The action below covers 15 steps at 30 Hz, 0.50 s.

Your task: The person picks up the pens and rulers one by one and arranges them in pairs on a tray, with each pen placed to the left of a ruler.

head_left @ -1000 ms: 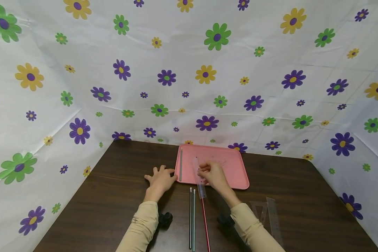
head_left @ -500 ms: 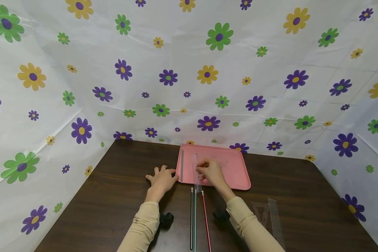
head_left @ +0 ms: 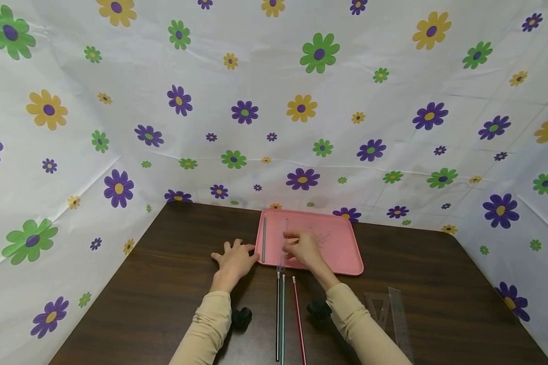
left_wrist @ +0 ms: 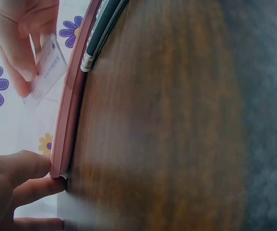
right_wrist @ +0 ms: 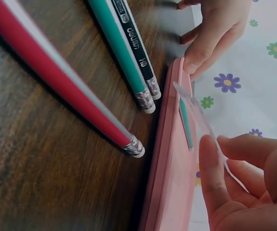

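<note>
My right hand pinches a clear plastic ruler between thumb and fingers, over the pink tray. Tilted on its edge, the ruler appears in the right wrist view, its near end by the tray's front rim. My left hand has its fingers spread on the table and touches the tray's front left corner. Inside the tray, a green pencil lies along the left side. In front of the tray lie a black pencil, a green pencil and a red pencil, eraser ends towards it.
A clear set square and another clear ruler lie on the dark wooden table, beside my right forearm. A white flowered cloth hangs behind the table and along both sides.
My right hand has shifted the clear ruler leftwards and away from me, off the red pencil's end, and turned it more onto its edge. My left hand stays at the tray's corner.
</note>
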### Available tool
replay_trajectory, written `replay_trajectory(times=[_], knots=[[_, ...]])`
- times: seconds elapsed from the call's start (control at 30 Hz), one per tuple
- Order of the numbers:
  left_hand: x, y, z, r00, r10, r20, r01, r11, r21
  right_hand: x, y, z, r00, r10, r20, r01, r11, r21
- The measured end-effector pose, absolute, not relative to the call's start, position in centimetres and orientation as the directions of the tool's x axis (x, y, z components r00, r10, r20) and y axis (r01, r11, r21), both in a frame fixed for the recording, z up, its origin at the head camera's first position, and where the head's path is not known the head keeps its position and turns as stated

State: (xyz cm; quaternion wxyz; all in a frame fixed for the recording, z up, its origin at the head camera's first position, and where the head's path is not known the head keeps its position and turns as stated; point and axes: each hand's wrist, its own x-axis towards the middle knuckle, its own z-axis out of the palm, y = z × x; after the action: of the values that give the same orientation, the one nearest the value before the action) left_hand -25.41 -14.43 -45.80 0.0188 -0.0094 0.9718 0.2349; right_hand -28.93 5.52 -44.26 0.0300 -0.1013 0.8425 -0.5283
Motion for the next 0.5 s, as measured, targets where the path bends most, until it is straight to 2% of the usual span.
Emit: replay_trajectory(times=[0.2,0.5], knots=[[-25.42,-14.33,-45.73,-0.999,-0.016,-0.040,-0.032,0.893,0.448,-29.35,5.35,-44.42,-0.976,-0.212,0.047,-0.149,0.496,-0.856],[-25.44,-14.30,-45.72,-0.999,-0.017,-0.048,-0.037,0.896,0.443,-29.87,4.81,-44.78,-0.963,-0.265,0.041,-0.176,0.511,-0.842]])
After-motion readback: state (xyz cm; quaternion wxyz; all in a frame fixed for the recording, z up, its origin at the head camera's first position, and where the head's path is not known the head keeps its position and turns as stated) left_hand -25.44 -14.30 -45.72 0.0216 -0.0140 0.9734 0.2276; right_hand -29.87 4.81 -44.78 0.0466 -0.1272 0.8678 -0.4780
